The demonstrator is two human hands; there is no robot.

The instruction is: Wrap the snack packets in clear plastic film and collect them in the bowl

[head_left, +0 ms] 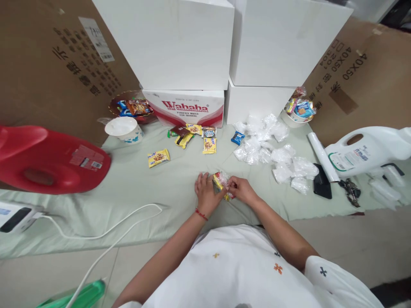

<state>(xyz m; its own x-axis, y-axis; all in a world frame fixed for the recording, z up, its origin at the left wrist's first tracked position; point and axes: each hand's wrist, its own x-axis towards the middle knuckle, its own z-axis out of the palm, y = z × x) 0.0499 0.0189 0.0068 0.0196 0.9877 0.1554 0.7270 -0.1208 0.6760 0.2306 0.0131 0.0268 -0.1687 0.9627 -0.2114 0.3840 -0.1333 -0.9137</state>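
Note:
A small yellow-and-red snack packet (219,181) with clear plastic about it lies on the green cloth in front of me. My left hand (206,194) holds it from the left, thumb at its near side and fingers bent over the cloth beside it. On the right edge of the packet and plastic, my right hand (243,189) is closed in a pinch. Its fingertips partly cover the packet. Farther off lie a lone yellow snack packet (159,158), a small group of mixed packets (183,140) and a blue packet (237,137).
Crumpled clear plastic bags (253,149) lie to the right, near a black phone (322,182), keys (350,191) and a white jug (359,149). A paper bowl (125,129), red jug (51,160) and white cable (128,220) are left. Boxes (186,109) wall off the back.

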